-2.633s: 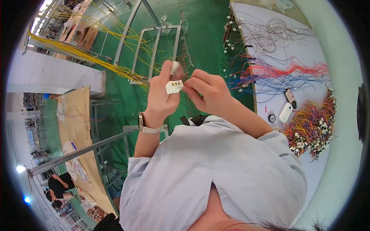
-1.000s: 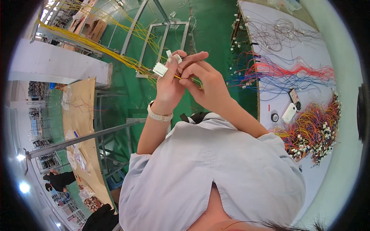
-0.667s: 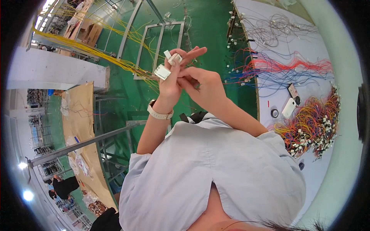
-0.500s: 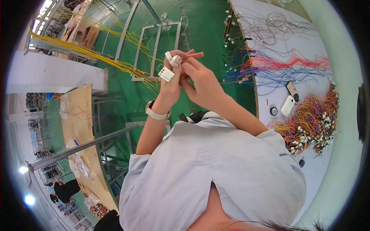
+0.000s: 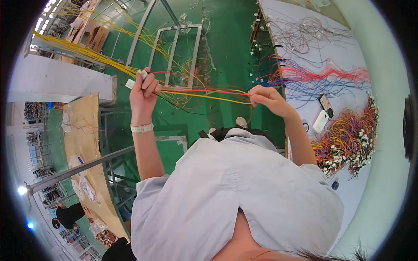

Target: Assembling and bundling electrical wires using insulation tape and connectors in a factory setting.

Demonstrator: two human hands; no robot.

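My left hand [image 5: 145,93] is closed round some wires, with white plastic connectors [image 5: 130,84] sticking out beside its fingers. Red and yellow wires [image 5: 209,96] run nearly straight from it across to my right hand [image 5: 271,101], whose fingers pinch them. A thin dark wire droops below the left hand. Long yellow wires [image 5: 87,53] come in from the frame at the upper left and reach the left hand. Whether they join the held ones is hidden by the fingers.
A white table [image 5: 300,102] on the right bears grey, red and blue wires and a heap of multicoloured wires with white connectors [image 5: 348,137]. A metal rail [image 5: 87,168] and wooden bench [image 5: 82,130] stand at left. A person in black [image 5: 69,216] is at lower left.
My hands, close together before, have moved wide apart: left hand to the left, right hand to the right. Red and yellow wires are now stretched between them.
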